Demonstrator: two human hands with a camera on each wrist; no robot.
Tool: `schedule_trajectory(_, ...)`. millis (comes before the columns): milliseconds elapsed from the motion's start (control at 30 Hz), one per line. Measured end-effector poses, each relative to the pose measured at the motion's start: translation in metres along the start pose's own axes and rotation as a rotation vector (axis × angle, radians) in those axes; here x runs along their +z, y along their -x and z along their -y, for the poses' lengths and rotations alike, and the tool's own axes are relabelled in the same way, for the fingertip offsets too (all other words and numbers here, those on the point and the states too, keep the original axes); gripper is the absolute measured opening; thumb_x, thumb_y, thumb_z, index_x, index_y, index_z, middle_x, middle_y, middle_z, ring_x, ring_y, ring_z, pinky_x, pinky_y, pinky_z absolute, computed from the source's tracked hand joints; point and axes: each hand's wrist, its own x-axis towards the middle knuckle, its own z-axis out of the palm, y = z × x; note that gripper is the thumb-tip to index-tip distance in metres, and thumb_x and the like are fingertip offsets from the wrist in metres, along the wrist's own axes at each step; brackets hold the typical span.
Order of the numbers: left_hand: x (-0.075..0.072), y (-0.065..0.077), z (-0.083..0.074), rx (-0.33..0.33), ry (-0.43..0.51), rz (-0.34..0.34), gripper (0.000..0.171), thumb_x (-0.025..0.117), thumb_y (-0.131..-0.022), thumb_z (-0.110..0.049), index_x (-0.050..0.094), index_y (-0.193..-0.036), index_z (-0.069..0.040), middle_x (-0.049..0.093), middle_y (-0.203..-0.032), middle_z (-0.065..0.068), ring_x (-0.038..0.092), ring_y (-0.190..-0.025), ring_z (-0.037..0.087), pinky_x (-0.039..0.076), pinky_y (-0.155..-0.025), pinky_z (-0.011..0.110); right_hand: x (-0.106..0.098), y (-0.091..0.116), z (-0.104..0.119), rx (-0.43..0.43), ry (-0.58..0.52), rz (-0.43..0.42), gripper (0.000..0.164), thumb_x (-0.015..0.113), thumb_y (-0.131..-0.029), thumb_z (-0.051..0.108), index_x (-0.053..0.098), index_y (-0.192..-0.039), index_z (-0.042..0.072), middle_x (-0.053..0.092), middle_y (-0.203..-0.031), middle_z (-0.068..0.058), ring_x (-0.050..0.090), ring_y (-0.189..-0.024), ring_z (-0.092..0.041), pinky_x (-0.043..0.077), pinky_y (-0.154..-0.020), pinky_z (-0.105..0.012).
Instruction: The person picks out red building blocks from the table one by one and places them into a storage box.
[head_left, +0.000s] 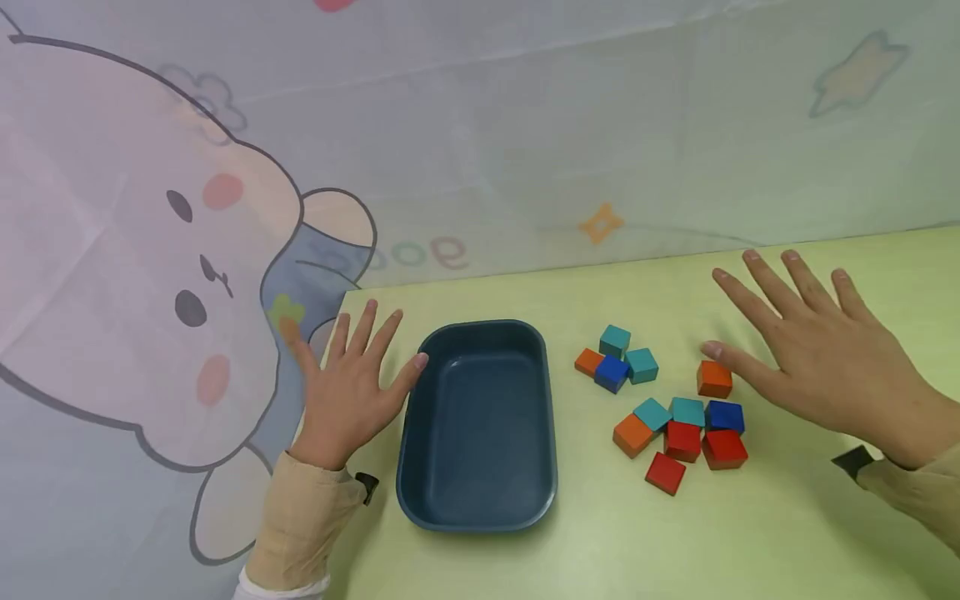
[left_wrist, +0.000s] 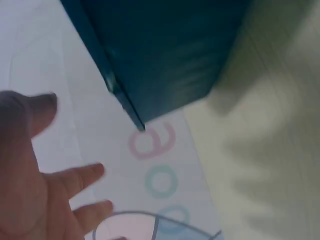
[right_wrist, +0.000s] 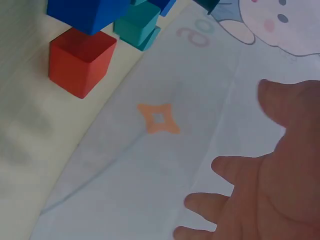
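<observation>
Left hand (lower left) and right hand (far right) are splayed, empty; a low sweep could scatter the blocks.

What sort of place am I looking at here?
Perhaps a play or activity corner, though little of the surroundings shows: colored blocks and a dark blue tray sit on a yellow-green table, before a cartoon-print backdrop.
</observation>
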Motion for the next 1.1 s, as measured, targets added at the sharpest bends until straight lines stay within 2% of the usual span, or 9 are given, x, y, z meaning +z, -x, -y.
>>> schedule_trajectory(100, 0.004, 0.000, -0.005, -0.056, 0.162, 0.081, 0.067, 0.041, -0.095, -0.062, 0.046, -0.145, -0.018, 0.048, -0.149, 0.016, 0.051, -0.129, 0.040, 0.036, -0.100, 0.065, -0.004, -0.001, 0.005, -0.005, -0.020, 0.035, 0.092, 0.056, -0.090, 0.057, 0.004, -0.159, 0.023, 0.028, -0.158, -0.024, 0.026, -0.142, -0.048, 0.025, -0.108, -0.066)
schedule_trajectory(167, 0.007, 0.000, -0.010, -0.095, 0.261, 0.140, 0.064, 0.042, -0.096, -0.059, 0.049, -0.139, -0.012, 0.062, -0.130, 0.018, 0.065, -0.106, 0.035, 0.051, -0.082, 0.052, -0.007, -0.001, 0.011, -0.005, -0.035, 0.080, 0.092, 0.058, -0.088, 0.059, 0.011, -0.158, 0.020, 0.043, -0.148, -0.026, 0.049, -0.125, -0.045, 0.049, -0.086, -0.058)
schedule_trajectory(200, 0.009, 0.000, -0.012, -0.111, 0.296, 0.165, 0.063, 0.043, -0.096, -0.058, 0.049, -0.137, -0.010, 0.067, -0.118, 0.017, 0.069, -0.092, 0.032, 0.053, -0.072, 0.046, -0.008, -0.001, 0.014, -0.012, -0.033, 0.097, 0.090, 0.060, -0.088, 0.058, 0.019, -0.157, 0.018, 0.049, -0.142, -0.026, 0.058, -0.114, -0.042, 0.054, -0.072, -0.051)
schedule_trajectory(267, 0.014, 0.000, -0.015, -0.132, 0.346, 0.194, 0.059, 0.048, -0.097, -0.053, 0.047, -0.134, -0.008, 0.071, -0.094, 0.015, 0.068, -0.071, 0.026, 0.051, -0.061, 0.037, -0.008, 0.000, 0.020, -0.027, -0.034, 0.132, 0.079, 0.063, -0.086, 0.056, 0.038, -0.148, 0.014, 0.061, -0.128, -0.023, 0.068, -0.089, -0.031, 0.050, -0.050, -0.038)
schedule_trajectory(400, 0.023, 0.002, -0.019, -0.137, 0.361, 0.184, 0.049, 0.057, -0.096, -0.036, 0.043, -0.131, -0.004, 0.063, -0.064, 0.012, 0.057, -0.048, 0.020, 0.042, -0.048, 0.028, -0.004, 0.007, 0.030, -0.122, -0.035, 0.184, 0.046, 0.076, -0.078, 0.046, 0.064, -0.110, 0.015, 0.067, -0.096, -0.001, 0.058, -0.058, -0.007, 0.039, -0.043, -0.025)
schedule_trajectory(533, 0.031, 0.004, -0.022, -0.154, 0.337, 0.161, 0.035, 0.060, -0.094, -0.027, 0.047, -0.118, -0.003, 0.058, -0.062, 0.011, 0.054, -0.046, 0.022, 0.039, -0.046, 0.028, 0.004, 0.015, 0.034, -0.235, -0.040, 0.254, 0.033, 0.084, -0.070, 0.040, 0.061, -0.088, 0.025, 0.057, -0.080, 0.014, 0.046, -0.056, -0.001, 0.036, -0.046, -0.022)
schedule_trajectory(667, 0.039, 0.005, -0.025, -0.165, 0.337, 0.126, 0.021, 0.060, -0.092, -0.020, 0.046, -0.095, -0.005, 0.046, -0.057, 0.006, 0.050, -0.045, 0.023, 0.036, -0.045, 0.028, 0.011, 0.018, 0.034, -0.303, -0.021, 0.268, 0.036, 0.089, -0.063, 0.034, 0.061, -0.085, 0.027, 0.058, -0.080, 0.017, 0.049, -0.061, 0.001, 0.036, -0.048, -0.021)
schedule_trajectory(767, 0.043, 0.005, -0.027, -0.168, 0.338, 0.086, 0.017, 0.059, -0.090, -0.013, 0.044, -0.086, -0.007, 0.040, -0.057, 0.003, 0.049, -0.045, 0.023, 0.035, -0.044, 0.027, 0.014, 0.019, 0.036, -0.304, -0.005, 0.277, 0.037, 0.091, -0.061, 0.030, 0.061, -0.082, 0.027, 0.058, -0.081, 0.016, 0.051, -0.063, -0.001, 0.037, -0.048, -0.022)
schedule_trajectory(1100, 0.048, 0.003, -0.031, -0.181, 0.291, 0.047, 0.011, 0.058, -0.088, -0.011, 0.051, -0.093, -0.005, 0.064, -0.067, 0.017, 0.061, -0.052, 0.030, 0.042, -0.045, 0.031, 0.023, 0.020, 0.041, -0.293, -0.011, 0.340, 0.040, 0.091, -0.061, 0.018, 0.058, -0.084, 0.020, 0.052, -0.078, 0.008, 0.049, -0.058, -0.009, 0.040, -0.050, -0.025)
